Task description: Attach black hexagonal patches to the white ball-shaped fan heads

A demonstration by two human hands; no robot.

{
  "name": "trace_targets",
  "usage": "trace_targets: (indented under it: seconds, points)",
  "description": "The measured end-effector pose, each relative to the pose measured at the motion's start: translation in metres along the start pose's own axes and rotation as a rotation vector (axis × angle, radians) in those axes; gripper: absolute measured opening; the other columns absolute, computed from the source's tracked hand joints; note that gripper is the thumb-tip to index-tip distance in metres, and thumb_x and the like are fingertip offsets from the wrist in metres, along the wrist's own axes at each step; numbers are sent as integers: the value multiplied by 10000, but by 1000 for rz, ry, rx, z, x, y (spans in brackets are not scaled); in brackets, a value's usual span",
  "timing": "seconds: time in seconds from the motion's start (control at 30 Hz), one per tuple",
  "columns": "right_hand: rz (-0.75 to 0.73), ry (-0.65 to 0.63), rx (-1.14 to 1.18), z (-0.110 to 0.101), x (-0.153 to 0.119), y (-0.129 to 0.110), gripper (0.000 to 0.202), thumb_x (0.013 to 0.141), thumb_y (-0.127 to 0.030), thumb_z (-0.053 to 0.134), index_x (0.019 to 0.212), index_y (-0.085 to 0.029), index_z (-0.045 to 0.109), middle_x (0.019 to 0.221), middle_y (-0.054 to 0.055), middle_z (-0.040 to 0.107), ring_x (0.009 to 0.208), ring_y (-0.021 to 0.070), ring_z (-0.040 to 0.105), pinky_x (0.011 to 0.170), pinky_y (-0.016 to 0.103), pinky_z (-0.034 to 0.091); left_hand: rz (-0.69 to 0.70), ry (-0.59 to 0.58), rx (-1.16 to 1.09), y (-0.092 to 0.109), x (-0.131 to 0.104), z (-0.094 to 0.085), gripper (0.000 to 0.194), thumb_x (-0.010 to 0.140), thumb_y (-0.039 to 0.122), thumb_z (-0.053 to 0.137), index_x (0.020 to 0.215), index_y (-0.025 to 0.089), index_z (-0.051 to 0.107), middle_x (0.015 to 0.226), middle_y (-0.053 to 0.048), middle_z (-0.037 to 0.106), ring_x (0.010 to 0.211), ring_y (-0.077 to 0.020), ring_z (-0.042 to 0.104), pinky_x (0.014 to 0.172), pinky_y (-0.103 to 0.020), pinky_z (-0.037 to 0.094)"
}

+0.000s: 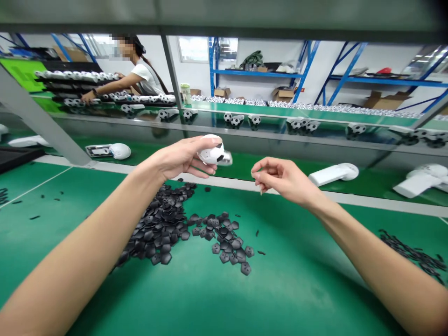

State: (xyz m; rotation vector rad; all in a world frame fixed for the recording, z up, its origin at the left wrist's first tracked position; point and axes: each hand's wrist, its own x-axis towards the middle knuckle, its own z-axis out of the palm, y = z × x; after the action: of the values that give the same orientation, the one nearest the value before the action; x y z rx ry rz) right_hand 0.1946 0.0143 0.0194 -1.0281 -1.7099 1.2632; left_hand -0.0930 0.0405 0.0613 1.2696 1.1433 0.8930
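Observation:
A white ball-shaped part with black patches is held between the thumb and fingers of my left hand, above the far edge of the green work surface. A blurred, shiny stub sticks out of its right side. To the right, apart from it, my right hand has its fingertips pinched together; what they hold, if anything, is too small to make out. Beneath my left hand lies a large heap of black pentagon pieces, with a looser group trailing to the right.
Beyond the table edge, white housings lie on a green belt, another at left. Thin black strips lie at right. A grey post slants at left. Across the line, a person reaches toward trays of balls.

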Motion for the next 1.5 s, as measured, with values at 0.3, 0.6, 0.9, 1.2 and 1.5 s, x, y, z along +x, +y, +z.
trace_targets:
  seconds: [0.3,0.6,0.9,1.2,1.5]
  points:
    - [20,-98,183,0,-10,-23,379,722,-454,1012,950,-184,878,862,66,851,816,210,818,846,357,682,123,-94,-539,-20,-1,39,518,827,112,815,1296,272,668,1108,-70,813,921,-199,794,765,-240,624]
    - [76,-115,72,7,-12,-21,377,687,-375,1007,1004,-200,898,907,62,872,894,244,831,880,358,662,83,6,-514,-32,-5,58,675,731,128,874,1334,284,615,1070,-50,798,875,-226,780,745,-294,571]
    - [-104,-21,173,13,-15,-26,247,799,-445,946,821,-207,881,747,32,829,698,165,781,659,257,646,230,50,-526,-39,-1,59,303,916,424,769,1130,229,678,1098,-77,764,954,-283,773,765,-398,669]
    - [-149,93,221,21,-20,-33,267,708,-318,1011,867,-164,861,696,12,802,627,143,753,643,251,651,545,-42,-212,-49,-15,81,320,972,535,774,1050,229,725,973,-11,658,789,-140,619,675,-227,577]
    - [-59,129,215,22,-18,-32,396,571,-386,1074,707,-153,785,645,22,761,607,144,707,628,267,598,658,38,81,-57,-22,87,264,1117,493,562,1165,283,716,1051,-19,645,877,-176,565,773,-302,452]
